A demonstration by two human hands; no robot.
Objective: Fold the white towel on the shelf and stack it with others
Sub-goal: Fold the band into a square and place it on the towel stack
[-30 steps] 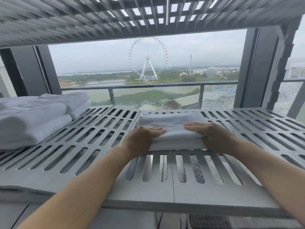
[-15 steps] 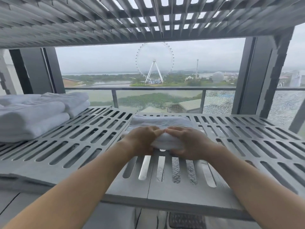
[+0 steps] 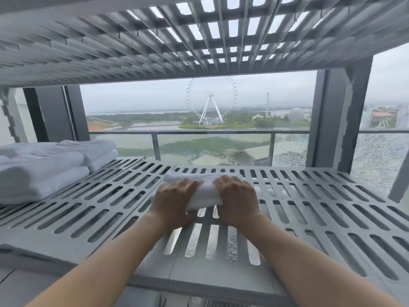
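A small folded white towel lies in the middle of the grey slatted shelf. My left hand grips its left end, fingers curled over the top. At its right end my right hand does the same, and the near edge of the towel looks slightly raised off the slats between them. A stack of folded white towels sits at the far left of the same shelf, well apart from both hands.
A second slatted shelf hangs close overhead. Dark uprights frame the shelf at the back right and back left. Behind is a window with a railing. Bare slats stretch between the held towel and the stack.
My hands went from lying flat on the spread folded towel to gripping it at both ends, which bunched it narrower. The view has tilted up a little.
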